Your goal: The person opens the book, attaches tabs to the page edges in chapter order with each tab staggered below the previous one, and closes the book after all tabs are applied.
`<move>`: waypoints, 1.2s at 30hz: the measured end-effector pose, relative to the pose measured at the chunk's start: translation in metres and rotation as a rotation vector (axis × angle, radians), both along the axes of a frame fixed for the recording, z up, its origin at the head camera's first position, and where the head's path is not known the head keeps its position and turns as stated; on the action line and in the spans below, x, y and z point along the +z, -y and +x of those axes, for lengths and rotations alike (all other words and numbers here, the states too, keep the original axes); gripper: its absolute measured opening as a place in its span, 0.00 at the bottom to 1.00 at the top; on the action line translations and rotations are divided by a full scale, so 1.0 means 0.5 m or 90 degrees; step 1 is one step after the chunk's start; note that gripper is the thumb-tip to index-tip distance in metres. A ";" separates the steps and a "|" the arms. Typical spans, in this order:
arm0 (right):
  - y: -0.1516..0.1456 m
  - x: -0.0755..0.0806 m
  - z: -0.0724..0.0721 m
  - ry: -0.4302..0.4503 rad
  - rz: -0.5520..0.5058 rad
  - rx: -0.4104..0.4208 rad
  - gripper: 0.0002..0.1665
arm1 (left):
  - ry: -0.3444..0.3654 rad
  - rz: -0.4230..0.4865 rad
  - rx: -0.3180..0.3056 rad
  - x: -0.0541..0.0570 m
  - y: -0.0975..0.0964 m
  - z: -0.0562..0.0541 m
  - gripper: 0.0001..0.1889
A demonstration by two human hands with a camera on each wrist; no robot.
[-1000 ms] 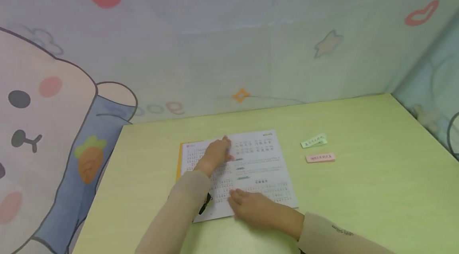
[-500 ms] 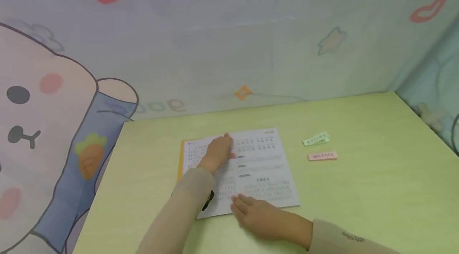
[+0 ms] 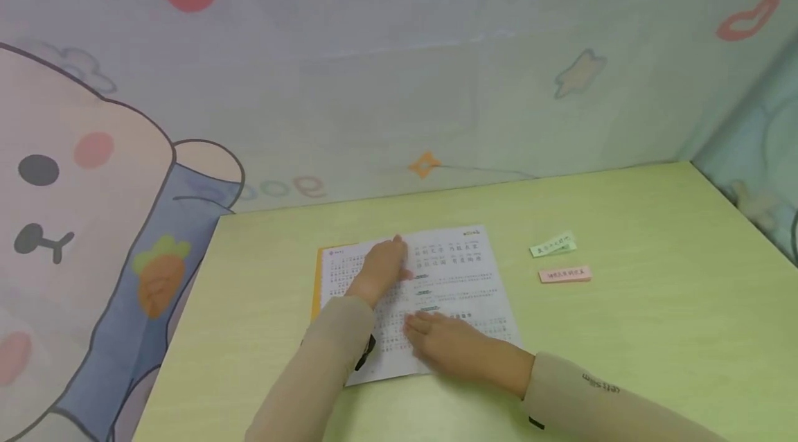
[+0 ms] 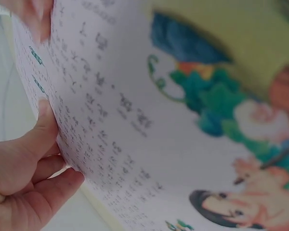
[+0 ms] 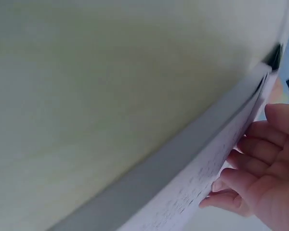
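Note:
An open book with printed text lies on the table, an orange cover edge showing at its left. My left hand rests near the top of the fold, fingers extended and thumb out on the right-hand page. Lower on the fold, my right hand lies over the page with its fingers together. In the left wrist view, the thumb of my left hand touches the paper, and a coloured illustration fills the side. The right wrist view has my right hand with fingertips at the page surface, loosely bent.
Right of the book lie green paper strips and a pink paper strip, both with handwriting. A pale cloth backdrop with cartoon prints stands behind the yellow-green table and along its left.
My right hand has moved from the book's lower edge further up the page along the fold. The left hand stays in place on the book; the head view has shifted slightly.

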State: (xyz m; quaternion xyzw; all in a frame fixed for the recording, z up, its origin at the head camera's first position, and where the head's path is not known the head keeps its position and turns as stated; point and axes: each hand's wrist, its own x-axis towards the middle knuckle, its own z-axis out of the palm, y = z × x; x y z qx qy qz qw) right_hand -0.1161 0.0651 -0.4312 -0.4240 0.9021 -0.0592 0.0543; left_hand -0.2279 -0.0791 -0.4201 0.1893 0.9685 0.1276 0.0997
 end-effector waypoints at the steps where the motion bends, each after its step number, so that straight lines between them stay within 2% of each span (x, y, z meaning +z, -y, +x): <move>1: 0.002 -0.003 -0.011 0.006 0.002 -0.009 0.26 | 0.004 -0.005 0.000 0.001 0.000 0.000 0.36; 4: 0.007 -0.003 -0.044 0.032 0.002 -0.021 0.28 | 0.009 -0.006 -0.007 0.005 0.000 0.001 0.34; 7: 0.011 -0.001 -0.070 0.046 0.011 -0.031 0.34 | 0.036 0.022 0.000 0.007 0.003 0.003 0.33; 11: 0.014 -0.006 -0.082 0.031 0.012 -0.031 0.39 | 0.011 0.013 -0.024 0.004 0.010 -0.001 0.34; 14: 0.015 -0.007 -0.076 0.010 -0.004 -0.031 0.38 | -0.021 0.001 -0.041 0.000 0.014 -0.007 0.35; 18: 0.014 -0.012 -0.054 -0.024 -0.004 0.004 0.37 | 0.009 0.007 -0.038 -0.006 0.016 -0.006 0.36; 22: 0.013 -0.020 -0.031 -0.063 -0.001 0.061 0.35 | 0.010 -0.022 -0.048 -0.006 0.016 -0.005 0.36; 26: 0.012 -0.018 -0.018 -0.063 -0.019 0.093 0.33 | 0.014 -0.041 -0.056 -0.001 0.015 -0.007 0.38; 31: 0.016 -0.018 -0.015 -0.079 -0.024 0.111 0.32 | 0.019 -0.061 -0.059 0.003 0.021 -0.008 0.40; 34: 0.018 -0.018 -0.019 -0.099 -0.020 0.117 0.31 | 0.016 -0.061 -0.048 0.004 0.019 -0.010 0.39; 36: 0.019 -0.017 -0.019 -0.108 -0.015 0.117 0.32 | 0.023 -0.063 -0.026 0.005 0.010 -0.010 0.39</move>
